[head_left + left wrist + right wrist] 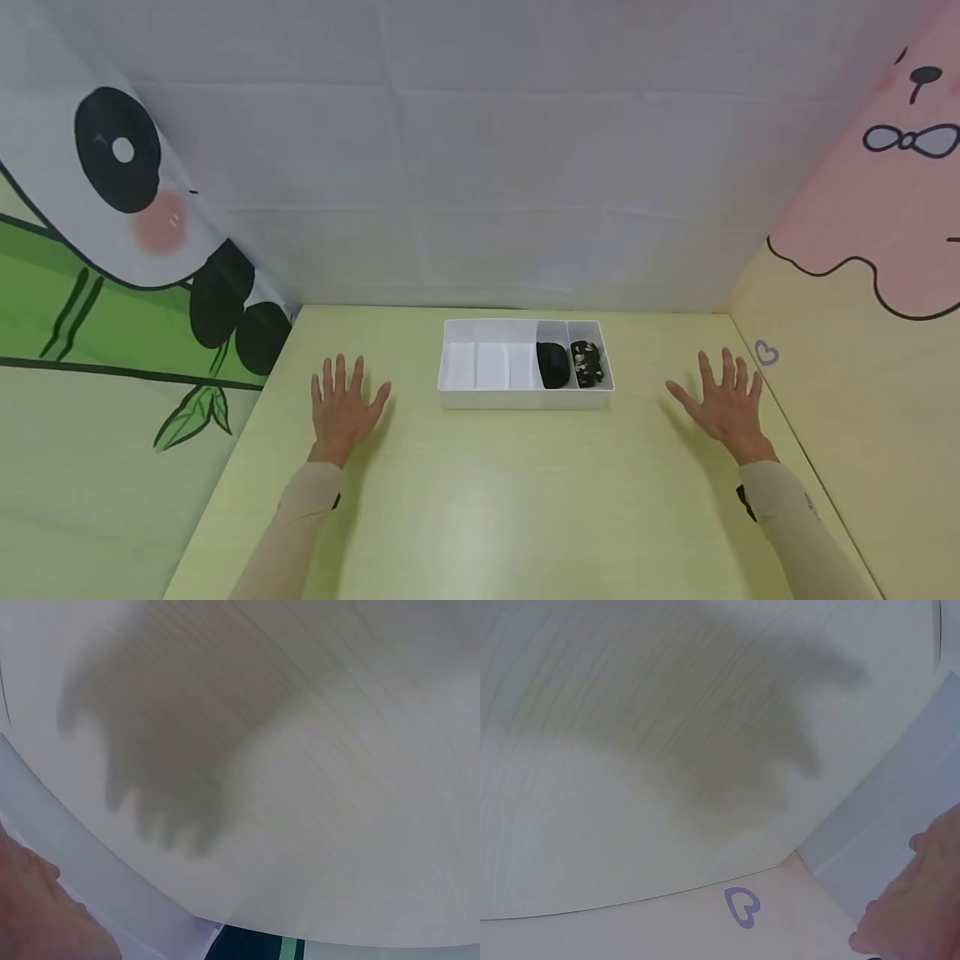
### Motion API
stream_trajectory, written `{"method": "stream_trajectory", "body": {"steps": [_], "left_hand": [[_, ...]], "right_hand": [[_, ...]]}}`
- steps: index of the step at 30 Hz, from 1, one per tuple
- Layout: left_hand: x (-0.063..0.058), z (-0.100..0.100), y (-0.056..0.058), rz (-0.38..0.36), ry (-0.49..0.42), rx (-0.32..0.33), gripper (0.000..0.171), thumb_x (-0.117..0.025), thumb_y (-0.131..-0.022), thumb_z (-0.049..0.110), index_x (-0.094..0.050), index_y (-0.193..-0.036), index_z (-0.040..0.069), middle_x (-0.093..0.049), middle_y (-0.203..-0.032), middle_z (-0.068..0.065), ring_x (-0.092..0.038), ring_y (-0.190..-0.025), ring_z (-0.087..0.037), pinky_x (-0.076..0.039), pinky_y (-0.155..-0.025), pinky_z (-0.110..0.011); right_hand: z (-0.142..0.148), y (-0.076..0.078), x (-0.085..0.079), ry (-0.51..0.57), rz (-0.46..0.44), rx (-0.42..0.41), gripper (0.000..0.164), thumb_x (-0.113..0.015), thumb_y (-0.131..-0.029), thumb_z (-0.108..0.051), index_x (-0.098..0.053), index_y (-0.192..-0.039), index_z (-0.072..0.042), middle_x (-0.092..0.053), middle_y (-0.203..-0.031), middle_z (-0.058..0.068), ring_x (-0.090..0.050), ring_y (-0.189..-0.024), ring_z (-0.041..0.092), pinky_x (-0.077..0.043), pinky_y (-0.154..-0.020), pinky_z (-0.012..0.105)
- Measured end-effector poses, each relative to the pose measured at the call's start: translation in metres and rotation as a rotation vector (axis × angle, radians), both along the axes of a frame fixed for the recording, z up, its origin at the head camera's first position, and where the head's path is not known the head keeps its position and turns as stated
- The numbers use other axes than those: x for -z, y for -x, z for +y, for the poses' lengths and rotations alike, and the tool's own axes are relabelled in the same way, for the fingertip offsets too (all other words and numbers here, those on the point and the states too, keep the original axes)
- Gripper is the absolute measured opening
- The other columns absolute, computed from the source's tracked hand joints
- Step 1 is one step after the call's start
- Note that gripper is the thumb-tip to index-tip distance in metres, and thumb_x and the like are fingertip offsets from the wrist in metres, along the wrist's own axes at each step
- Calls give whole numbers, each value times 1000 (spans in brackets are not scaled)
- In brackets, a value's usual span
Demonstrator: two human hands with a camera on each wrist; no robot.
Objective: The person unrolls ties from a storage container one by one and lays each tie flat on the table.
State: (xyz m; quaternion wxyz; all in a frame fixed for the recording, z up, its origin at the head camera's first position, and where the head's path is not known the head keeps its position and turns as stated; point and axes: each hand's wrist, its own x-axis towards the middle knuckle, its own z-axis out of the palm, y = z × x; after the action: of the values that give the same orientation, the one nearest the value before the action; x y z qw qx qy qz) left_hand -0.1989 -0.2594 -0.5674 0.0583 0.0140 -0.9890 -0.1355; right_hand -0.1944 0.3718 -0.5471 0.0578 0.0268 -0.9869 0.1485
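Fingers spread, my left hand (347, 412) hovers over the left part of the table with nothing in it. On the other side my right hand (727, 410) is held the same way, palm down and bare. Both wrist views show a hand's shadow on the tabletop below. Between the hands, toward the back, stands a white divided box (480, 400). A smooth black rounded object (553, 365) lies in its second compartment from the right. The rightmost compartment holds a black bundle with a pale pattern (587, 364). Neither hand touches the box.
The pale yellow table (480, 492) ends at a white sheet (480, 183) behind. A panel with a green and black cartoon (127, 325) borders it at left. At right rises a pink and cream panel (862, 375) with a small purple heart (767, 352).
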Motion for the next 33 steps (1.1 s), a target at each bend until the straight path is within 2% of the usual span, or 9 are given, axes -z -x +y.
{"method": "stream_trajectory", "body": {"steps": [4, 8, 11, 16, 27, 33], "left_hand": [[0, 1, 0, 46, -25, -4, 78, -45, -102, 57, -33, -158, 3, -17, -164, -32, -5, -153, -49, 1, -120, -63], [-3, 3, 1, 76, -55, -12, 75, -47, -103, 54, -35, -157, 3, -20, -161, -35, -10, -151, -52, -4, -120, -64], [-6, 7, 1, 86, -103, -17, 74, -48, -104, 51, -36, -156, 0, -24, -158, -36, -16, -148, -53, -10, -119, -64], [-8, 17, 3, 79, -223, -27, 73, -45, -106, 50, -35, -156, -1, -29, -157, -33, -24, -145, -51, -19, -116, -64], [-10, 31, 6, 51, -350, -58, 72, -39, -106, 54, -36, -155, 1, -32, -157, -27, -32, -140, -48, -27, -112, -63], [-12, 42, 10, 55, -450, -77, 71, -41, -106, 54, -39, -154, 2, -36, -155, -24, -37, -137, -46, -30, -111, -61]], "right_hand": [[-2, 1, -1, 20, 54, -27, 89, -53, -99, -60, -29, -156, 4, -15, -158, 41, -14, -142, 63, 0, -112, 76], [-6, 3, -2, 54, 166, -80, 82, -67, -94, -45, -37, -149, 7, -30, -149, 40, -26, -135, 60, -11, -111, 73], [-10, 3, -2, 76, 250, -101, 74, -75, -89, -32, -44, -142, 9, -40, -140, 37, -35, -128, 57, -21, -107, 71], [-14, 5, -1, 124, 322, -96, 60, -76, -88, -19, -52, -134, 10, -49, -132, 36, -43, -121, 58, -28, -103, 71], [-28, 9, -5, 241, 389, -109, 49, -77, -87, -8, -57, -127, 13, -53, -126, 38, -50, -112, 58, -34, -96, 72], [-33, 10, -8, 344, 336, -81, 49, -75, -92, -10, -55, -131, 11, -49, -133, 37, -46, -120, 57, -34, -98, 71]]}}
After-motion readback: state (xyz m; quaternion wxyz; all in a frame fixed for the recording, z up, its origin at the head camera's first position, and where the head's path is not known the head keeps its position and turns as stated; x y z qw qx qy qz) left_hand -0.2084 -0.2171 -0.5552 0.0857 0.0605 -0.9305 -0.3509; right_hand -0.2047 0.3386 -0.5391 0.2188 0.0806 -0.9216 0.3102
